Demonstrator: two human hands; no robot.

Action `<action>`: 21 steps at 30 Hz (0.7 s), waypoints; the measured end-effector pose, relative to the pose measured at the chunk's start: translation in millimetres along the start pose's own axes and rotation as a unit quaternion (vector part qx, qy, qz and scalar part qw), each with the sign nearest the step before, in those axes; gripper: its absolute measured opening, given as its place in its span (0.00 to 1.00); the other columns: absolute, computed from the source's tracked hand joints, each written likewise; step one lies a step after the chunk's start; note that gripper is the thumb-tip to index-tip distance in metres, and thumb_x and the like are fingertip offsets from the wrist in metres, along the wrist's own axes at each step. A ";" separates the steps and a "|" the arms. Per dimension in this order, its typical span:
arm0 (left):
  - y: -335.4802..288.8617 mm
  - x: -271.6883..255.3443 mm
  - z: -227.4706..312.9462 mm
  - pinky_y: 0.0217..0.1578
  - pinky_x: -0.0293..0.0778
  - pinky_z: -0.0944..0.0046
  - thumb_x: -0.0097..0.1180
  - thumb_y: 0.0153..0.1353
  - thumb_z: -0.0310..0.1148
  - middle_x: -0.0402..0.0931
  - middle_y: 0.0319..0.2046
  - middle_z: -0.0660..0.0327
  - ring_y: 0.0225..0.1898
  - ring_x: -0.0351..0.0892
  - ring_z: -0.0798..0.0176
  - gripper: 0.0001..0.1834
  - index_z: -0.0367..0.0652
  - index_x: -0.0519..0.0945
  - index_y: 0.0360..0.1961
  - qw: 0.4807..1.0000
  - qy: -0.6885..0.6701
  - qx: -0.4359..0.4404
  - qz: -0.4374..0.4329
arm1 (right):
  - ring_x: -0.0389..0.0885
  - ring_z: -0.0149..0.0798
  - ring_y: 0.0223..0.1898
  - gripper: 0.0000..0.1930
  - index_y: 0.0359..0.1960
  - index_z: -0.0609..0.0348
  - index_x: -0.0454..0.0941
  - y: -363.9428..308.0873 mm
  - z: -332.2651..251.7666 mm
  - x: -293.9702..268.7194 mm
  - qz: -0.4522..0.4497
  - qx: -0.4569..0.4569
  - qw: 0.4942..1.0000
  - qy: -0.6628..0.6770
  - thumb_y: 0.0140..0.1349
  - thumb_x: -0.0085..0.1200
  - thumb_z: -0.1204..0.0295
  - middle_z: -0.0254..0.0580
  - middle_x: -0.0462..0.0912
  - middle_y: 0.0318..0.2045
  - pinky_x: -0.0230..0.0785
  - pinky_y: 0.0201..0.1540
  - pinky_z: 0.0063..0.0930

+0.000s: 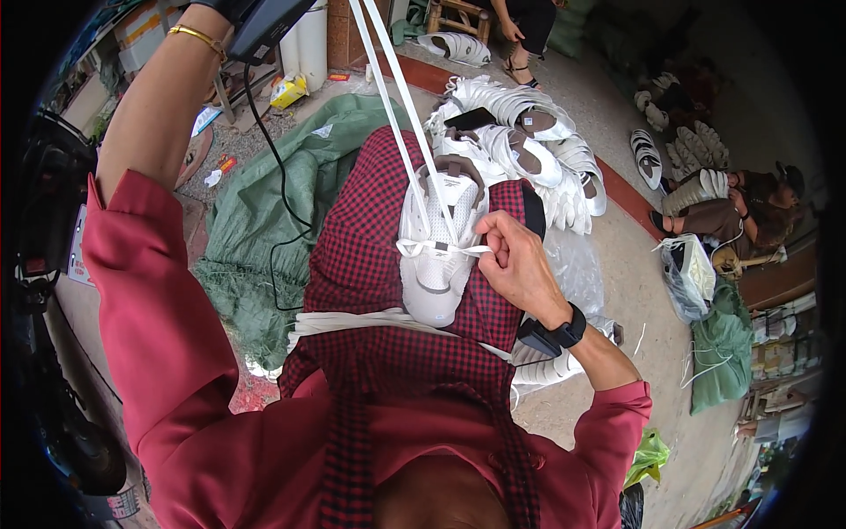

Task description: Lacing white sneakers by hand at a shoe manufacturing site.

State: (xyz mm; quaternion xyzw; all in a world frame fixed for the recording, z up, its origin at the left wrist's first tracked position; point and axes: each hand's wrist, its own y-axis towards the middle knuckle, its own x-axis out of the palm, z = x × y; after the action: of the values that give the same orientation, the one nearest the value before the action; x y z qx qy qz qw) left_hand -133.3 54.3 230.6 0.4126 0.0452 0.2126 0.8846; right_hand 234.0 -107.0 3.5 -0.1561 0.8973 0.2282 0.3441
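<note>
A white sneaker [429, 291] lies across my lap, its toe toward me. My right hand [520, 264] is closed at its right side, thumb and forefinger pinching the end of a white shoelace [458, 250] that crosses the front eyelets. Two long lace strands [397, 115] run taut from the shoe up past the top edge. My left forearm [154, 123] reaches up to the top left; a gold bracelet [196, 35] is on it, and the left hand lies beyond the frame. More white laces [352, 324] lie in a bundle across my checked apron [352, 238].
White sneakers [529, 150] are heaped beyond my knees. A green woven sack [256, 203] lies left, with a black cable [280, 167] over it from a black device [269, 26]. A seated person [749, 212] handles shoes at right; another person's legs [520, 44] show at top.
</note>
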 end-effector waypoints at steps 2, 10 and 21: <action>-3.6 6.3 0.4 0.23 0.78 0.69 0.45 0.73 0.31 0.77 0.29 0.59 0.24 0.77 0.68 0.09 0.35 0.73 0.40 0.999 -0.014 0.020 -0.025 | 0.61 0.22 0.23 0.05 0.31 0.62 0.76 -5.8 13.4 0.8 -0.081 0.000 0.996 0.032 0.54 0.55 0.84 0.29 0.66 0.24 0.57 0.23 0.22; -1.8 -0.7 5.1 0.23 0.77 0.69 0.46 0.74 0.31 0.77 0.29 0.59 0.25 0.78 0.68 0.09 0.35 0.73 0.40 1.000 0.007 0.015 -0.020 | 0.68 0.19 0.26 0.06 0.32 0.61 0.79 -11.1 1.3 -13.6 -0.182 -0.030 0.976 0.119 0.56 0.63 0.82 0.29 0.76 0.35 0.62 0.25 0.17; -1.3 6.6 21.9 0.24 0.78 0.69 0.45 0.74 0.30 0.78 0.30 0.56 0.24 0.78 0.67 0.10 0.33 0.73 0.40 0.999 0.024 0.041 -0.023 | 0.79 0.48 0.24 0.10 0.38 0.62 0.72 8.8 7.5 -3.7 -0.041 -0.095 0.988 -0.118 0.52 0.51 0.82 0.46 0.74 0.20 0.70 0.27 0.39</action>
State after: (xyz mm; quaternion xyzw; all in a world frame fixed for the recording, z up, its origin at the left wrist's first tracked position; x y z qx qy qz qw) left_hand -121.2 40.7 244.6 0.4420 0.0846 0.2000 0.8703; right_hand 236.9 -95.2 3.8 -0.1972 0.8172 0.3151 0.4404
